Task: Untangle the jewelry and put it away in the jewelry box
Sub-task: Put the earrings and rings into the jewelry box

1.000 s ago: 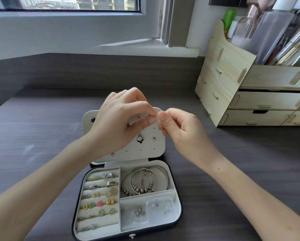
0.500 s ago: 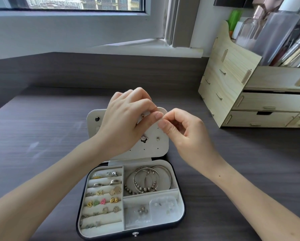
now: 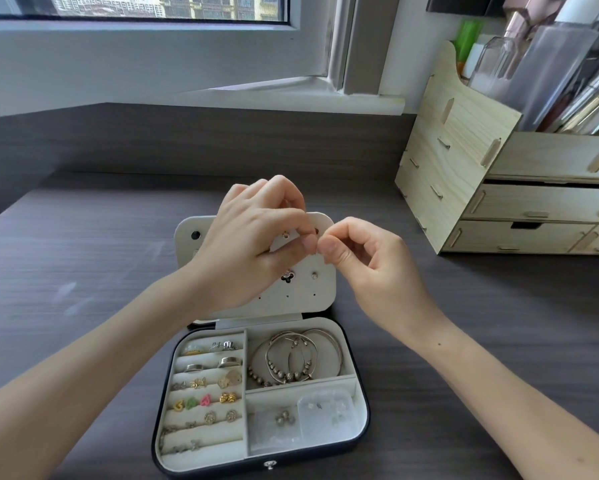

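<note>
Dark worktop, person seated at it, window behind.

Left hand: raised over the jewelry box's upright earring panel, thumb and forefinger pinched, other fingers curled. What it pinches is too small to see.

Jewelry box: lies open just below both hands, close enough, I judge, that a freed piece only has to drop a short way.
- Left compartment: padded rows with rings and ear studs tucked into the slots, so each stays apart.
- Upper right compartment: bracelets coiled together, overlapping.
- Lower right compartment: small clear bags with tiny bits inside.
- Panel: a few studs pushed through its holes, most holes unfilled.

Right hand: mirrors the left, thumb and forefinger pinched, tips nearly touching the left's. Contents likewise not visible. Likely both work one fine piece between them, held high for the window light.

Far right: wooden drawer organiser, well apart, untouched.
</note>
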{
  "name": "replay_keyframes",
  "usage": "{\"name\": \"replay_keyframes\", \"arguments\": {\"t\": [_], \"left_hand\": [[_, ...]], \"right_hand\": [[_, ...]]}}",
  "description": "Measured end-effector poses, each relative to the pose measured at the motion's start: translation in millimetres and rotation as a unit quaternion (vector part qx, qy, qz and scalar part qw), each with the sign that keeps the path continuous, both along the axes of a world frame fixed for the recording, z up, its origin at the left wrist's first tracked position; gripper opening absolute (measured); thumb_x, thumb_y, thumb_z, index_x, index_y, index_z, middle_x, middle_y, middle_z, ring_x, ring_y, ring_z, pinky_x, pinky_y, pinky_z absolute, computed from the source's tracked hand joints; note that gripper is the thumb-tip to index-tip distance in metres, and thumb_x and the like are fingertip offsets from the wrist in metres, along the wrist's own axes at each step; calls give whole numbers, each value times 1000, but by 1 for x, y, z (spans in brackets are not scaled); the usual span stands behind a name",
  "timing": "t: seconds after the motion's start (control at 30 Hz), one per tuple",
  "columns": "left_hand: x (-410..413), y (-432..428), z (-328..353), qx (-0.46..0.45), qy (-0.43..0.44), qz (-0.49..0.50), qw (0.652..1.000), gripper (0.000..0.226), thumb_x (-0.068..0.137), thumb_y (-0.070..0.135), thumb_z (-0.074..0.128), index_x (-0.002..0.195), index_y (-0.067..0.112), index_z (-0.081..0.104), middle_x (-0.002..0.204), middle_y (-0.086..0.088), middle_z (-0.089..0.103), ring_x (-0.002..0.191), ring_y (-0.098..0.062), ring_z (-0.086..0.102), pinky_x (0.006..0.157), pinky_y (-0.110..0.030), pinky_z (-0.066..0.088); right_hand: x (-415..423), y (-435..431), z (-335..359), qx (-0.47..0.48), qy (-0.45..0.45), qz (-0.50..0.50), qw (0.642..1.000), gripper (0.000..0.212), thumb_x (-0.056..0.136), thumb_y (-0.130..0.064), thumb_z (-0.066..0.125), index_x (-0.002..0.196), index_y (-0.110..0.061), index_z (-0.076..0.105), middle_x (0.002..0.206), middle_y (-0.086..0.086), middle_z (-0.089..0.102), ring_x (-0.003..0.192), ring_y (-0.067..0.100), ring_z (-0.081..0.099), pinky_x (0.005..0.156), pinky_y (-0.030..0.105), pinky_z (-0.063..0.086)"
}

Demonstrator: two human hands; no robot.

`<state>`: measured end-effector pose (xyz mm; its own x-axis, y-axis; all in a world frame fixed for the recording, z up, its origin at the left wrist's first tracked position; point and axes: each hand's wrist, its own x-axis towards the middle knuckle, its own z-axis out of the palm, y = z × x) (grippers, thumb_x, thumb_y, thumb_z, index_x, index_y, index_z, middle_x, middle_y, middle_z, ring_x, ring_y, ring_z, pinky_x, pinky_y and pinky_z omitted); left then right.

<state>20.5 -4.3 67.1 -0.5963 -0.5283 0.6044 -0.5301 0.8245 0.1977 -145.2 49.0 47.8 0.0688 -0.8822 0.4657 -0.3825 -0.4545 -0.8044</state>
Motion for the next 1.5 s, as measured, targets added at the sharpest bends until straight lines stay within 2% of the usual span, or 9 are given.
{"name": "replay_keyframes", "arguments": {"t": [0.1, 0.43, 0.63, 0.73, 0.9, 1.0, 1.13, 1.33, 1.5], "left_hand": [[-1, 0, -1, 0, 12, 9, 1000, 32, 90, 43, 44, 87, 19, 64, 94, 4, 52, 84, -17, 48, 78, -35, 33], [-3, 0, -2, -27, 16, 16, 999, 27, 93, 35, 44, 84, 17, 61, 91, 3, 50, 81, -16, 45, 76, -34, 32], [-2, 3, 0, 7, 24, 2, 1000, 38, 95, 36, 35, 70, 19, 59, 90, 2, 49, 81, -21, 48, 77, -43, 34], [-1, 4, 1, 19, 16, -7, 1000, 35, 92, 37, 38, 74, 18, 62, 91, 0, 51, 83, -23, 49, 77, -46, 35], [-4, 3, -1, 22, 32, 19, 999, 32, 89, 40, 43, 81, 16, 61, 91, 0, 53, 82, -20, 50, 76, -42, 37], [-6, 4, -1, 27, 46, 22, 998, 27, 89, 41, 45, 91, 18, 60, 94, 1, 55, 83, -21, 52, 76, -41, 39], [-5, 2, -2, 11, 31, 9, 999, 23, 91, 36, 45, 90, 20, 61, 94, 1, 54, 84, -21, 53, 75, -40, 38], [-6, 3, -3, -3, 23, 27, 999, 31, 93, 37, 40, 87, 15, 62, 93, -1, 53, 81, -18, 49, 75, -38, 36], [-8, 5, 0, 33, 49, 39, 997, 36, 91, 41, 39, 80, 16, 63, 91, 1, 55, 82, -21, 53, 76, -42, 38]], "right_hand": [[-1, 1, 0, 0, 7, 4, 1000, 22, 89, -23, 53, 83, -5, 65, 74, 6, 60, 69, 16, 53, 62, 21, 43], [0, 0, -1, -2, 6, -4, 1000, 17, 88, -25, 56, 79, -12, 64, 70, 0, 58, 66, 8, 51, 60, 18, 41], [1, 1, 0, 3, 0, -7, 1000, 15, 90, -22, 57, 80, -14, 64, 72, 3, 60, 69, 17, 54, 63, 26, 43], [1, 1, 0, 6, -1, -7, 1000, 14, 90, -20, 57, 80, -12, 64, 73, 3, 61, 71, 18, 55, 65, 28, 44], [0, 1, 0, 15, 2, -9, 1000, 12, 91, -16, 60, 80, -13, 64, 72, -2, 60, 69, 9, 54, 64, 18, 44], [0, 1, 0, 20, 6, -8, 1000, 11, 90, -15, 59, 83, -9, 66, 74, 2, 63, 72, 12, 57, 64, 16, 44], [0, 2, 1, 19, 6, -5, 1000, 13, 90, -17, 59, 81, -9, 66, 72, 2, 62, 68, 12, 55, 62, 17, 43], [-1, 1, 2, 52, -66, -2, 997, 11, 84, -28, 62, 76, -20, 63, 64, -13, 60, 64, -2, 53, 63, 12, 43], [0, 1, 2, 44, -122, 0, 992, 9, 82, -14, 68, 77, -20, 63, 68, -15, 64, 66, -3, 57, 65, 12, 44]]}}
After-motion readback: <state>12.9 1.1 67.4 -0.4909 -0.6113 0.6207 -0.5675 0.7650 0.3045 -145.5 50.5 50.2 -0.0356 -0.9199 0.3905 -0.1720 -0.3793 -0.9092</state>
